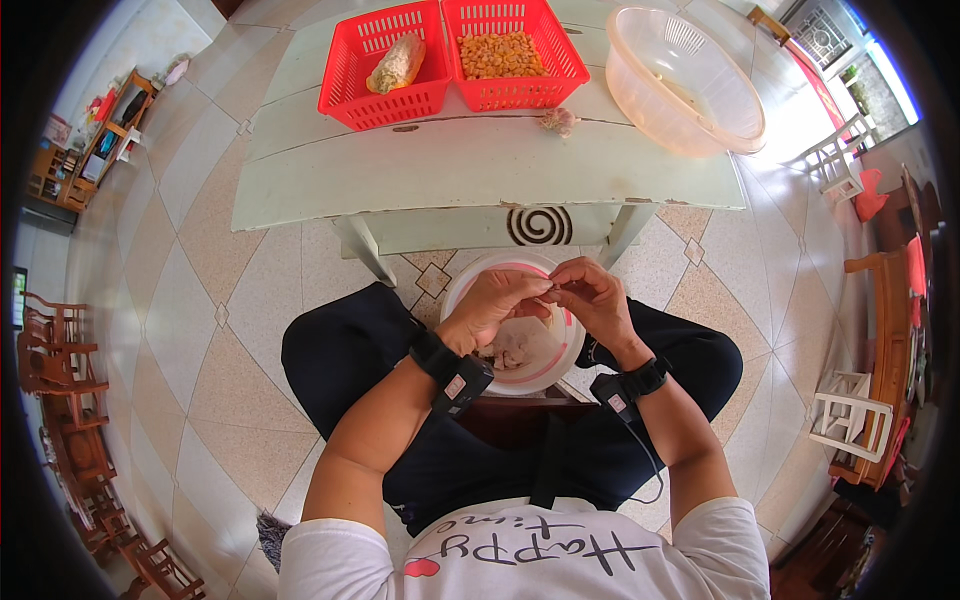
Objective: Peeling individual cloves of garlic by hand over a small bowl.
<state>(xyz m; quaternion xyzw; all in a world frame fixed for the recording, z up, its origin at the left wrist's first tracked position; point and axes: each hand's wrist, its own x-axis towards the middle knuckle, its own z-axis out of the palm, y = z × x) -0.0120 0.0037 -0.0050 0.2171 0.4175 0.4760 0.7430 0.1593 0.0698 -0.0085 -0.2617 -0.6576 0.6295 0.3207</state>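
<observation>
Both of my hands meet above a round white plastic basin (559, 366) with a pink band, which stands between my knees. The fingertips of my left hand (499, 300) and my right hand (596, 295) pinch a small reddish piece (553, 286), possibly a garlic clove; the fingers cover most of it. Pale papery scraps (511, 349), which look like garlic skins, lie in the basin below. A garlic bulb (559, 121) sits on the pale green wooden table (480, 169), in front of a red plastic basket (517, 94) of orange-yellow kernels.
Another red basket (386, 111) holds a partly husked-looking cob (397, 64). To its right, beyond the kernels, a translucent oval plastic basin (682, 97) has a few small bits inside. A mosquito-coil-like black spiral (539, 226) shows below the tabletop. White stools (851, 412) stand at the right.
</observation>
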